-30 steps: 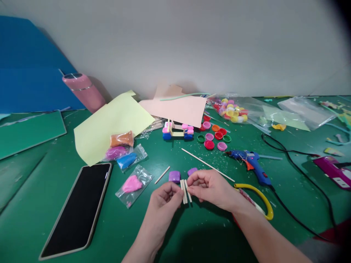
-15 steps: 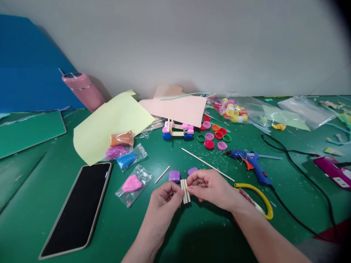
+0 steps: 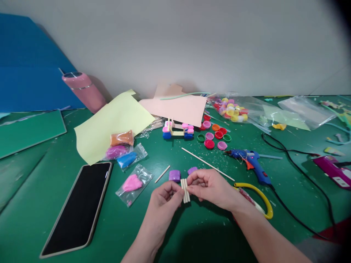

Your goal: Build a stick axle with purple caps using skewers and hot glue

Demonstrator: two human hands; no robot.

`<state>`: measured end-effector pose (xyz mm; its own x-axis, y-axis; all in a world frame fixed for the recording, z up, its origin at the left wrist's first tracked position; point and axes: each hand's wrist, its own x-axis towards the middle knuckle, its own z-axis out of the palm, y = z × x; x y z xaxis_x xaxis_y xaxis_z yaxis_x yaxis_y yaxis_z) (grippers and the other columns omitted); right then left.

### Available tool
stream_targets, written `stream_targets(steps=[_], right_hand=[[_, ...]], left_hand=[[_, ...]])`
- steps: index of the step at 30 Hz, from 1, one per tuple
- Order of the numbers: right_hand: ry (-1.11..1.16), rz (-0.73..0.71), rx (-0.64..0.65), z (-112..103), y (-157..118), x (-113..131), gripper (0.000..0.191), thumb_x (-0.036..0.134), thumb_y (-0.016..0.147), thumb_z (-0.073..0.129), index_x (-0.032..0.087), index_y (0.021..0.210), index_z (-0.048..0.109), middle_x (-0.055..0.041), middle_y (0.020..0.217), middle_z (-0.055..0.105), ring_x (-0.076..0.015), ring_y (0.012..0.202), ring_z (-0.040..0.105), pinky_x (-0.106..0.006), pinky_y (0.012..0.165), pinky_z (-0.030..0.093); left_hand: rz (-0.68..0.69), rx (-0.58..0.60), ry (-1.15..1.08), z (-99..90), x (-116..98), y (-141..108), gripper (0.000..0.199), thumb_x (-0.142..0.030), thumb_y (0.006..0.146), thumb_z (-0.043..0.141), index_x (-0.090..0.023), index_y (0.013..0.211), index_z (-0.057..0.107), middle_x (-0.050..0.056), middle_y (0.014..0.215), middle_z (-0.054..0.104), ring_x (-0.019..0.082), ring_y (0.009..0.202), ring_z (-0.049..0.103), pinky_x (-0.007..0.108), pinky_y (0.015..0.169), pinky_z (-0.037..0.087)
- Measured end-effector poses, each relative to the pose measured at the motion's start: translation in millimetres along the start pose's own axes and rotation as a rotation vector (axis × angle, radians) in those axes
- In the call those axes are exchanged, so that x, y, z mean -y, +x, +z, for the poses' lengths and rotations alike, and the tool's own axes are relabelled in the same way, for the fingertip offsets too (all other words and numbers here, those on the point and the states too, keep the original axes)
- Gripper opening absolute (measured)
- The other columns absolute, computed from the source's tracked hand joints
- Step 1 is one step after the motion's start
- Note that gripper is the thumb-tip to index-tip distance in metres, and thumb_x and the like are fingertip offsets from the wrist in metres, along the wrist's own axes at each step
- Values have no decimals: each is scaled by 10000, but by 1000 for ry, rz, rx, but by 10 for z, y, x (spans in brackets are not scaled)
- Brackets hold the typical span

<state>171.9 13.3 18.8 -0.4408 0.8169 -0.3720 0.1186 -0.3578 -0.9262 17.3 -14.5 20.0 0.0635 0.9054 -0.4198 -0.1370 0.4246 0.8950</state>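
Observation:
Between my two hands are three short wooden sticks [image 3: 185, 191], side by side and nearly upright. My left hand [image 3: 166, 199] pinches them from the left, thumb in front. From the other side my right hand [image 3: 207, 188] grips their right edge with thumb and fingers. Just beyond the fingers lie a purple clay block [image 3: 174, 176] and a second purple block [image 3: 192, 170], the latter partly hidden by my right hand. A short loose stick [image 3: 162, 174] rests to the left, and a longer thin stick [image 3: 207, 164] lies diagonally behind my right hand.
A blue glue gun [image 3: 248, 160] with a black cord lies right, near a yellow-handled tool [image 3: 259, 193]. Bottle caps [image 3: 210, 144] are scattered behind, beside a small pink-and-blue model [image 3: 177, 130]. Left are bagged clay [image 3: 133, 183], a phone [image 3: 76, 210] and a pink tumbler [image 3: 83, 91].
Almost nothing differs. Both hands keep the same grip on the sticks, whose lower ends have shifted very slightly upward.

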Motion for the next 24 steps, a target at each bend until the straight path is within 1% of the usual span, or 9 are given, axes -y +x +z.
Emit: stream_targets(steps=[10, 17, 24], right_hand=[[1, -11, 15, 4, 6, 11, 256, 379, 717, 662, 149, 823, 623, 25, 625, 557, -78, 549, 492, -175, 487, 384], [9, -9, 9, 13, 5, 21, 259, 348, 672, 705, 147, 812, 621, 28, 623, 548, -81, 548, 485, -180, 486, 389], [-49, -25, -1, 8, 1, 11, 243, 372, 702, 674, 145, 763, 610, 22, 622, 562, -79, 523, 470, -182, 478, 367]], left_hand=[[-4, -2, 4, 4, 7, 7, 162, -224, 653, 615, -155, 526, 544, -54, 460, 445, 78, 460, 352, 190, 463, 259], [5, 44, 3, -37, 64, 26, 167, -233, 693, 604, -150, 561, 542, -51, 494, 449, 77, 479, 352, 190, 469, 261], [-15, 10, -64, 0, -6, 4, 165, -222, 648, 642, -145, 525, 562, -45, 461, 475, 74, 457, 356, 184, 455, 251]])
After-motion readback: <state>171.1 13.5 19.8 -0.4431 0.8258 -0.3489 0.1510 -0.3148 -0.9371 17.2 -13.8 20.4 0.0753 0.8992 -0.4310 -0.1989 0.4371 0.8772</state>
